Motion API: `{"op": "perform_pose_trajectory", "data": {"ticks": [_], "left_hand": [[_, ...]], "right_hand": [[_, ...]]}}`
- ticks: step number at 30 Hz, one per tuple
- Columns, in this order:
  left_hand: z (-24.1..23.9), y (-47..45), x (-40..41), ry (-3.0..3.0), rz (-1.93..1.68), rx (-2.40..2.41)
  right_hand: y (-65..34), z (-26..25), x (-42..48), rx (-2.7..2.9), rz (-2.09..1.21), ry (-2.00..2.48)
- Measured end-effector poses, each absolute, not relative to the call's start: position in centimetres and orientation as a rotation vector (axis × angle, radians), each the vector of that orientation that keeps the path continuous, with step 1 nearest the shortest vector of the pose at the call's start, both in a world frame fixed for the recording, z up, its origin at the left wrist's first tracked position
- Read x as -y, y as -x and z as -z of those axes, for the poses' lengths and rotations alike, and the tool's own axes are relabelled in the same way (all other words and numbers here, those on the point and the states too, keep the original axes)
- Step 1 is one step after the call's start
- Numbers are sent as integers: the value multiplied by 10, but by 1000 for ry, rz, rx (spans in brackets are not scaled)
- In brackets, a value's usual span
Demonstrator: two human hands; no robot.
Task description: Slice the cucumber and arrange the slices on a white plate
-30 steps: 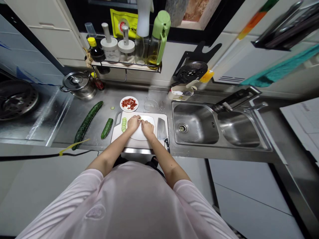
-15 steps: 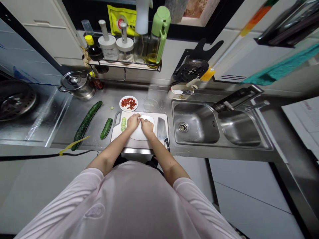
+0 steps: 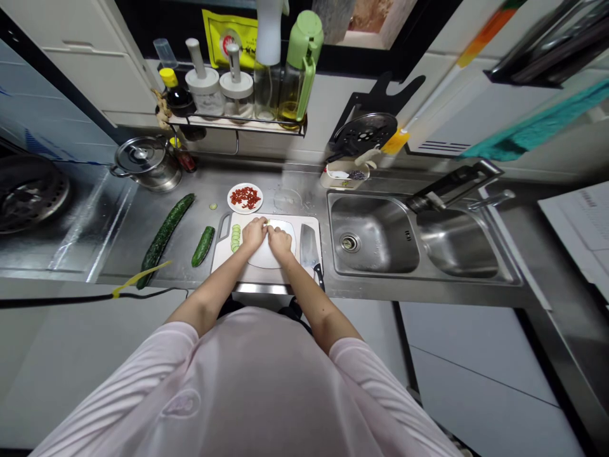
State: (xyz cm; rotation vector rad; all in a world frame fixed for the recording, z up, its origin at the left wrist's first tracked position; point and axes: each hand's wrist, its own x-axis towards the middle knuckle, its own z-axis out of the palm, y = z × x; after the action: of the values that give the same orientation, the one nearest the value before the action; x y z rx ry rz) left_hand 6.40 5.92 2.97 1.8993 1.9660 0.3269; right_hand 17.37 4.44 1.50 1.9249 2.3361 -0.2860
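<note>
Over a white plate (image 3: 269, 259) on the cutting board (image 3: 252, 275), my left hand (image 3: 254, 233) and my right hand (image 3: 280, 242) meet with fingers curled and tips together. A bit of pale green, seemingly a cucumber slice (image 3: 268, 222), shows at the fingertips; most of it is hidden. Left of the plate, a row of overlapping cucumber slices (image 3: 235, 237) lies on the board. A kitchen knife (image 3: 309, 246) rests along the board's right side, its black handle over the front edge.
A cut cucumber (image 3: 203, 246), a whole cucumber (image 3: 166, 238) and a cucumber end (image 3: 213, 206) lie to the left. Behind the board stands a small plate of chopped red pieces (image 3: 245, 198). A lidded pot (image 3: 147, 165) is at back left, a double sink (image 3: 375, 238) right, a seasoning shelf (image 3: 238, 122) above.
My right hand has shifted very slightly left towards my left hand. The view has moved a little; the plate, slices and knife stay where they were.
</note>
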Motion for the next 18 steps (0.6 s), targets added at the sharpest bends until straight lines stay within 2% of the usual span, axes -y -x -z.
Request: {"op": "perform_pose_trajectory", "data": {"ticks": [18], "left_hand": [[-29,-66,-59,-1915,-282,-1990]], "right_hand": [[-170,-13,-43,-2361,278,-1947]]}}
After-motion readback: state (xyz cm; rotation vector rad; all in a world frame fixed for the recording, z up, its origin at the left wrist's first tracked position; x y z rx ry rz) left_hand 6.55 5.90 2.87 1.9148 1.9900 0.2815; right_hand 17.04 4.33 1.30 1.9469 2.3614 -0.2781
